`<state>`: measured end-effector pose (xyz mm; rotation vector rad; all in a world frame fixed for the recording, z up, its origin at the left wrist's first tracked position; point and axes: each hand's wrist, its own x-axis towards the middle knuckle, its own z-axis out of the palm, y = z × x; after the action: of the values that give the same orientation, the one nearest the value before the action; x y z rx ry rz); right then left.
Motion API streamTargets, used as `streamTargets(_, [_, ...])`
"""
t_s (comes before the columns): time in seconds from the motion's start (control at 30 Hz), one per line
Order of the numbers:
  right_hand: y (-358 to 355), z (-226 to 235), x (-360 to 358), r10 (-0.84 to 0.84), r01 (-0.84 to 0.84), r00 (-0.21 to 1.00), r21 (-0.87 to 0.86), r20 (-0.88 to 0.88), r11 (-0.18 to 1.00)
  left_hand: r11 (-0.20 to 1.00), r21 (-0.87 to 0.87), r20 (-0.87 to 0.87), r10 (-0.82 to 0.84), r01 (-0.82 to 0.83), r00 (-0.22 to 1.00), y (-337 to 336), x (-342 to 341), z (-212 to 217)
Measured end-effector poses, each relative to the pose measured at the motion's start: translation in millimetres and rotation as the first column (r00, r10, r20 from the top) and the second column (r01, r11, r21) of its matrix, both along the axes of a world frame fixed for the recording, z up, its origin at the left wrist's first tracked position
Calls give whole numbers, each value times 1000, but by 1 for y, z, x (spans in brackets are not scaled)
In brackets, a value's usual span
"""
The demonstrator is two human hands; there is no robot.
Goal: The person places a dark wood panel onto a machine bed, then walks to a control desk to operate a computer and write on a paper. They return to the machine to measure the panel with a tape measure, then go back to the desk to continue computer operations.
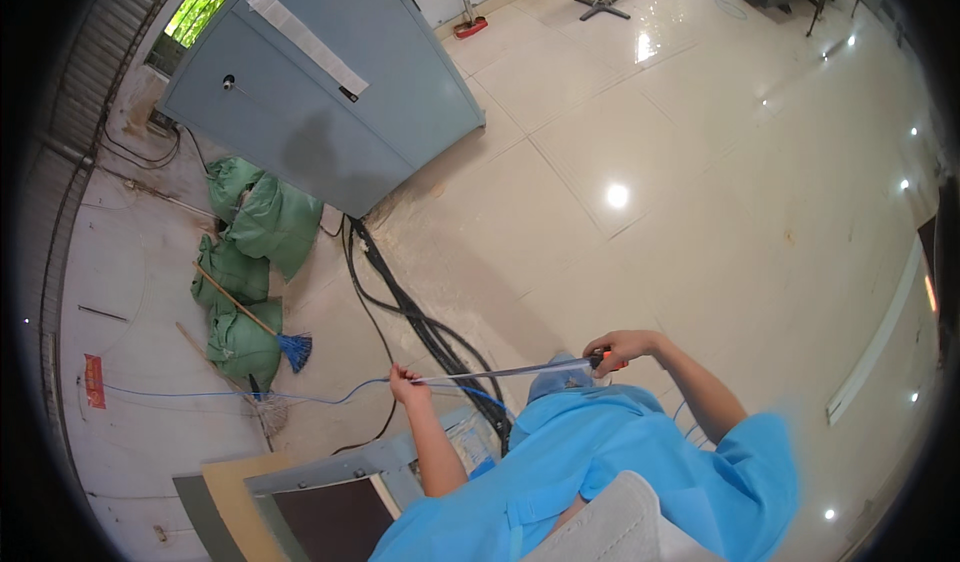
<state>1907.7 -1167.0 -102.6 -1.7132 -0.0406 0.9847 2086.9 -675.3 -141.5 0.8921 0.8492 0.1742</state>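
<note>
My left hand [405,382] pinches the end of a thin silvery strip, like a tape measure blade [500,372], and also touches a thin blue wire [330,398] that runs left across the floor. My right hand [620,347] is closed on the tape measure's case with an orange part [606,362], the blade stretched straight between both hands. I wear a light blue short-sleeved top.
A grey-blue metal cabinet [320,82] stands at upper left, thick black cables [420,327] trailing from its base. Green sacks [250,262] and a blue-bristled broom [290,347] lie by the wall. A dark panel with a grey frame [330,512] sits below my left arm. Glossy beige tile floor.
</note>
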Motion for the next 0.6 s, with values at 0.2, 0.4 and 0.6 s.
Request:
streamTargets(0.2, [-43, -8, 106, -210, 209, 978, 35, 17, 977, 852, -38, 3, -523, 522, 852, -214, 81, -48])
streamTargets(0.4, [-110, -8, 213, -501, 517, 853, -97, 150, 851, 205, 48, -171, -963, 978, 210, -422, 145, -41])
streamTargets(0.6, [-206, 14, 292, -728, 780, 592, -20, 346, 625, -152, -317, 4, -987, 936, -159, -581, 233, 7])
